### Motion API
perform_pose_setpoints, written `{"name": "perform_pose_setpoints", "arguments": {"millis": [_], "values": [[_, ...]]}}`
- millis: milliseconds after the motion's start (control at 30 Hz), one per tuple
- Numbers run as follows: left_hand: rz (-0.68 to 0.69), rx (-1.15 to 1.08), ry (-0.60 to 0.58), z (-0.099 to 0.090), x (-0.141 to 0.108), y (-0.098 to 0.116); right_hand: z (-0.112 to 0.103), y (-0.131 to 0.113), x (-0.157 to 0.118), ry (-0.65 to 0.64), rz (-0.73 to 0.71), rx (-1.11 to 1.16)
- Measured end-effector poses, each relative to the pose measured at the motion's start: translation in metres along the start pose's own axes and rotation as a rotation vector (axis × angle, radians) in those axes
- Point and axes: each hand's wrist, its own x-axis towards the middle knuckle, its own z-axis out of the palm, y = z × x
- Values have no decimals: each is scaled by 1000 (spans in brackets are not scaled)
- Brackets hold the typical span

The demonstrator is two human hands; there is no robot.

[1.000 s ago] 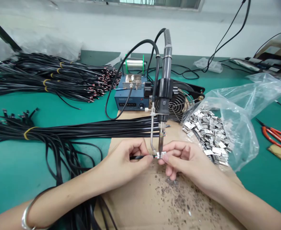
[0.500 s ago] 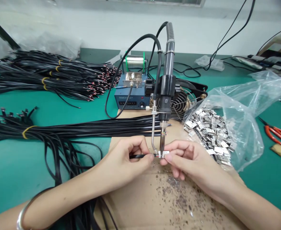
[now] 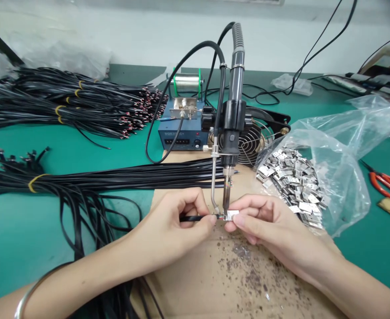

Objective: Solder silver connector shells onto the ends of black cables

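Note:
Between thumb and fingers, my left hand point(image 3: 181, 223) pinches a black cable point(image 3: 190, 218) near its end. My right hand point(image 3: 259, 217) is closed on a small silvery-white metal piece point(image 3: 232, 215). The cable's thin wire ends meet the left side of that piece. Right above this spot is the tip of an upright soldering iron point(image 3: 226, 195), touching or almost touching the joint. A thin bent metal tube point(image 3: 212, 186) beside the iron reaches down to the same place.
Brown cardboard point(image 3: 195, 274) with dark specks lies below my hands. Black cable bundles point(image 3: 82, 102) fill the left side. Behind stand a blue box point(image 3: 178, 133), a solder spool point(image 3: 186, 83) and a fan point(image 3: 255, 139). Metal pieces point(image 3: 294, 181) in a plastic bag and red-handled pliers point(image 3: 388, 186) lie right.
The metal piece and my right hand have shifted slightly to the right relative to the iron tip. My left hand keeps its pinch on the cable. The view has moved a little.

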Motion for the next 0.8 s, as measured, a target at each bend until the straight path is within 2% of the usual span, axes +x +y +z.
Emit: {"name": "perform_pose_setpoints", "arguments": {"millis": [400,800], "values": [[3,78,-47,-1,3,2,3,0,-1,54,3,-110],[17,78,-13,-2,3,1,5,-3,1,66,15,-186]]}}
